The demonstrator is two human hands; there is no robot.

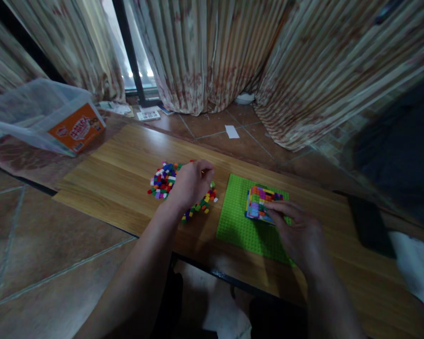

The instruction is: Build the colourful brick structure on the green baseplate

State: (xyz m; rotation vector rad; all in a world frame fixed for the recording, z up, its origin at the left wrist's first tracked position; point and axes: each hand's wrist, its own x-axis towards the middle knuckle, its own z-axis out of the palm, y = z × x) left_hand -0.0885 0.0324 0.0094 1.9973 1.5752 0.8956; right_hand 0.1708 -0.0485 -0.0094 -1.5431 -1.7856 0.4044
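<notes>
Over a loose pile of small coloured toy bricks (164, 179) is my left hand (192, 183), its thumb and fingers closed in a pinch. A tiny yellow-orange spot, seemingly a brick, shows between them. My right hand (298, 230) has its thumb and forefinger brought together against the right side of a multicoloured toy-brick build (257, 202). Whatever lies between those fingertips is hidden. The build sits on a green studded baseplate (235, 221), with the right hand covering part of both.
The wooden table (120, 160) carries pile and baseplate. A clear plastic bin (38, 113) with an orange label stands at the far left. At the right are a dark flat object (369, 226) and a white bundle (417, 263). Curtains (205, 56) hang behind; white paper (232, 132) lies on the floor.
</notes>
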